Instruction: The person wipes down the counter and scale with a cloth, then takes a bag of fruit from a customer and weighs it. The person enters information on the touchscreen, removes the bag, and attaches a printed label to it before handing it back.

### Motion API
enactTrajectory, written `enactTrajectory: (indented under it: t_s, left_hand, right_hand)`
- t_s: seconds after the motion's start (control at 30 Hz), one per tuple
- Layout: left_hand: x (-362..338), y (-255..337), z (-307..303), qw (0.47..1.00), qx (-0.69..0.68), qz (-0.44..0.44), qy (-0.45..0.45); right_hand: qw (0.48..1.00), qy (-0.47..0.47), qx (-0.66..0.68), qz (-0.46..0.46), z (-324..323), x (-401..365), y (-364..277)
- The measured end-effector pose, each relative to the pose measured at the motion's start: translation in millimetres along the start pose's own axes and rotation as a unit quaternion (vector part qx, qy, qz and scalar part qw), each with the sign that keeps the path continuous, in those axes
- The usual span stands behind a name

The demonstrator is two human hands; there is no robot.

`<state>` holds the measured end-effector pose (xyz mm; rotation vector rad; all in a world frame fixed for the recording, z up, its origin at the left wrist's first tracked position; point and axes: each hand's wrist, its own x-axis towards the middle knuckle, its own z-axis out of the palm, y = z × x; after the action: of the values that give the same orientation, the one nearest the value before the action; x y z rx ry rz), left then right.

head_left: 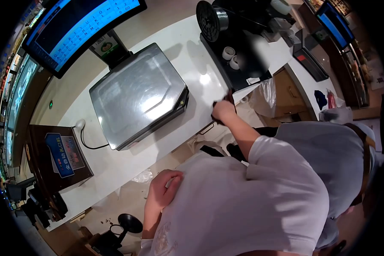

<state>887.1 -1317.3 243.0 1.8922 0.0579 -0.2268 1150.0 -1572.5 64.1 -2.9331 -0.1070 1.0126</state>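
Observation:
My left hand point(163, 187) rests against the front of the white shirt point(243, 200). Its fingers are loosely bent, with a gap beside the thumb and nothing seen in it. At the counter's front edge, my right hand point(224, 111) is closed around a dark object point(218, 120), mostly hidden by the fingers and blurred; its kind does not show. To the left of that hand lies a weighing scale point(138, 91) with a broad metal plate, on the white counter point(200, 112). A screen with a blue keyboard display point(89, 32) stands behind the scale.
A black tray point(241, 70) holds rolls of tape point(228, 53); a black reel point(209, 21) stands behind. A brown box with a blue sign point(59, 155) sits at the counter's left end. Another person in grey point(328, 149) is close on the right. Below left is a black round-topped stand point(130, 223).

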Motion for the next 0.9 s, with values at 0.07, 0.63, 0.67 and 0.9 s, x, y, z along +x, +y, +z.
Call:
enactTrajectory:
  t_s: [0.07, 0.63, 0.67, 0.9]
  left_hand:
    - [-20.4, -6.2, 0.7, 1.000, 0.002, 0.015, 0.001]
    - [-135.3, -21.9, 17.5, 0.989, 0.021, -0.065, 0.128]
    - [-137.8, -25.2, 22.1, 0.988, 0.018, -0.073, 0.137]
    - [-174.2, -37.6, 37.6, 0.971, 0.014, -0.111, 0.212]
  right_hand:
    - [0.992, -0.118, -0.045, -0.010, 13.9, -38.1, 5.3]
    - [0.962, 0.179, 0.159, -0.131, -55.4, 70.4, -7.7]
    - [0.944, 0.211, 0.212, -0.139, -31.9, 97.1, -9.2]
    - [0.846, 0.244, 0.117, -0.460, 55.5, -3.6, -35.8]
